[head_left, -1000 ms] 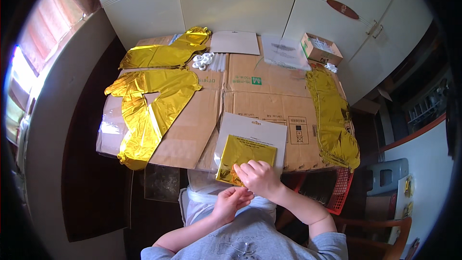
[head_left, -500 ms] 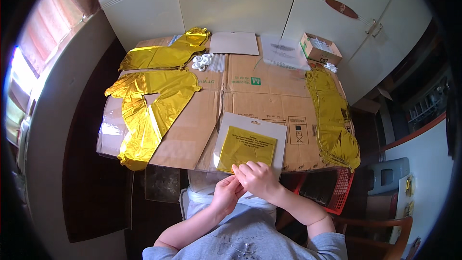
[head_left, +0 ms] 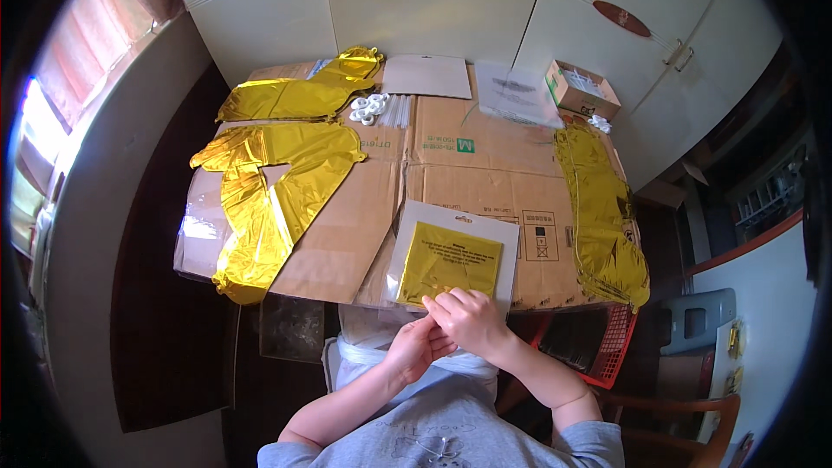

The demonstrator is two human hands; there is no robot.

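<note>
From here by the counter (head_left: 347, 247), spread with brown flattened cardboard, I see the person's two bare hands meeting at its near edge. The right hand (head_left: 468, 322) lies knuckles up over the bottom end of a flat, square packet of folded shiny gold foil (head_left: 452, 260); its fingers are curled in, but what they pinch is hidden from me. The left hand (head_left: 414, 350) sits just below and to the left, fingertips gathered against the right hand's; I cannot tell whether it grips anything. The packet rests on a larger white rectangular card (head_left: 406, 247) with a hanging slot at its top, both at the counter's near edge.

To the left lies a creased, flat gold foil balloon shape (head_left: 282, 199), and behind it a second gold foil piece (head_left: 282, 102). A long gold foil strip (head_left: 601, 225) runs down the right side. At the back are small white rings (head_left: 367, 109), thin clear sticks (head_left: 397, 111) and an open cardboard box (head_left: 589, 104).
</note>
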